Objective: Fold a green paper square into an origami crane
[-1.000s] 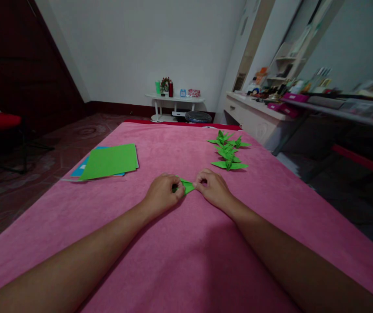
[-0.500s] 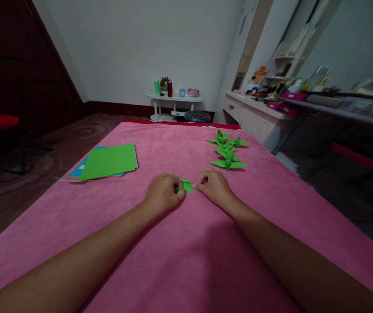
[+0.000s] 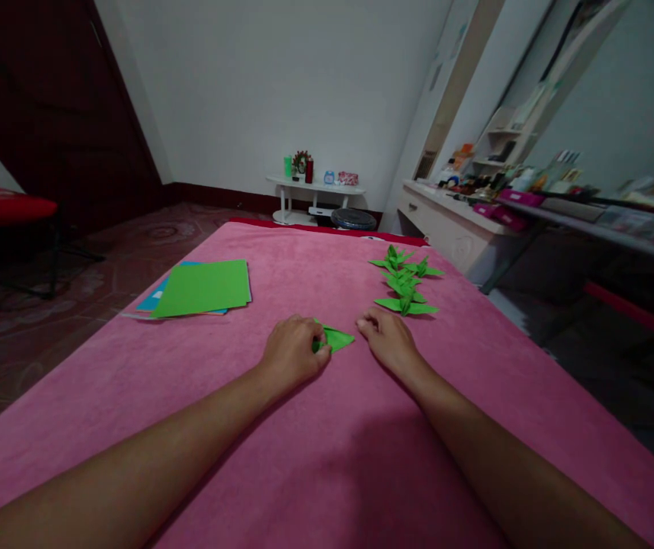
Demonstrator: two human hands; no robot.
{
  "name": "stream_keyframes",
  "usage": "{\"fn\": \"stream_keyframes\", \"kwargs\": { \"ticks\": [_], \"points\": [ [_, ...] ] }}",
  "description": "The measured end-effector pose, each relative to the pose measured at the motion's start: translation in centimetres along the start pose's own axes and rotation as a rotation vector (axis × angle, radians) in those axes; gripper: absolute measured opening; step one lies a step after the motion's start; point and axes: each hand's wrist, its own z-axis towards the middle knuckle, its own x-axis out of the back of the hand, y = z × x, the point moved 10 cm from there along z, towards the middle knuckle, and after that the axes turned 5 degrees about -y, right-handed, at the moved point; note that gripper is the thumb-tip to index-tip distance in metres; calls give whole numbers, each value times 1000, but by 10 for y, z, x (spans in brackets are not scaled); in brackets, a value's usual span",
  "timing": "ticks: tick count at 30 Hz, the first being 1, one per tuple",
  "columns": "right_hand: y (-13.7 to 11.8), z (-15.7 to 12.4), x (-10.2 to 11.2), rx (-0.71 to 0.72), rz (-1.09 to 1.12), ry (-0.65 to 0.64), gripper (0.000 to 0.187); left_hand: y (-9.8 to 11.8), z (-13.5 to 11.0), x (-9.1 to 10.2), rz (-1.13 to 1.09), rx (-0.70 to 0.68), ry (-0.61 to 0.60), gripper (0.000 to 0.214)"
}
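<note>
My left hand (image 3: 294,349) grips a small piece of folded green paper (image 3: 338,339) at the middle of the table; its fingers hide the left end. The paper's pointed tip faces right. Just beyond that tip rests my right hand (image 3: 388,339), fingers curled in and thumb against them, apart from the paper with nothing visible in its grasp. Behind the right hand stand several folded green paper cranes (image 3: 405,303) in a close cluster.
A stack of paper sheets, green on top (image 3: 206,288) with blue below, lies at the left on the pink cloth (image 3: 304,457). At the far wall is a low white table (image 3: 315,185). A cluttered dresser (image 3: 441,206) stands right, a red chair (image 3: 4,206) left.
My right hand has let go of the folded paper's tip and moved slightly right. My left hand stays on the paper. The whole view has tilted up and shifted a little.
</note>
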Motion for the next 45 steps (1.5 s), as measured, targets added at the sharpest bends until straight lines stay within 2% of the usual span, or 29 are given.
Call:
{"fn": "stream_keyframes", "kwargs": {
  "ticks": [3, 8, 15, 18, 22, 23, 27, 29, 33, 36, 42, 45],
  "points": [
    [-9, -3, -5, 1, 3, -57, 26, 0, -1, 1, 6, 4, 10, 12],
    [-18, -5, -15, -24, -77, -127, 24, 1, -4, 3, -11, -11, 44, 13],
    [-35, 8, -24, 24, -178, -288, 19, 0, -7, 4, -31, -22, 50, 17],
    [-37, 12, -30, 9, -31, -327, 20, 0, -8, 5, -96, -54, 53, 21],
    [-35, 11, -43, -44, 481, -367, 16, -2, -8, 6, -208, -113, 41, 20],
    [-36, 9, -47, -53, 541, -389, 15, -3, -8, 6, -231, -133, 36, 19],
    [-44, 0, -54, -73, 799, -473, 30, -3, -10, 7, -304, -198, 19, 24],
    [-46, -1, -52, -64, 822, -472, 31, -5, -10, 8, -331, -215, 11, 24],
    [-38, 0, -52, -95, 805, -475, 18, -12, -9, 8, -381, -208, 9, 16],
    [-34, 0, -52, -105, 796, -465, 19, -16, -7, 6, -409, -198, 5, 12],
    [-46, -1, -45, -7, 747, -451, 56, -20, -4, 1, -467, -184, -5, 13],
    [-54, -2, -41, 73, 738, -462, 55, -21, -3, -1, -483, -168, -40, 13]
  ]
}}
